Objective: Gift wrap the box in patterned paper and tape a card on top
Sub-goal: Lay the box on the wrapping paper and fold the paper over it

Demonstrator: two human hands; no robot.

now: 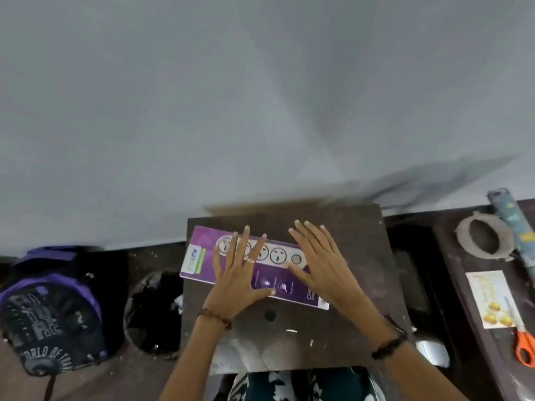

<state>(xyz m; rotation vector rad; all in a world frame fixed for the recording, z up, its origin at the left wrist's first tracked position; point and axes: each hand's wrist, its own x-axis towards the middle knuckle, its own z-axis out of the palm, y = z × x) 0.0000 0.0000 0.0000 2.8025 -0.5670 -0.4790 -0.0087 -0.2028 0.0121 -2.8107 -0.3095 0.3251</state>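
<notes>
At nine o'clock a purple backpack (49,308) sits on the floor, a black bin (153,314) just beside it. On the small dark table (362,241) in the middle lies the purple box (199,253), flat and unwrapped. The left hand (240,273) and right hand (321,261) rest on it, fingers spread straight, gripping nothing. At three o'clock sit a tape roll (483,235), rolled paper (512,224), a card (489,299) and orange scissors (521,337).

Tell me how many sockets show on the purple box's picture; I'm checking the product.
4 round sockets in a row on the long purple cardboard box: the right one is clear, three are partly under the left hand. The right hand may hide more.
</notes>
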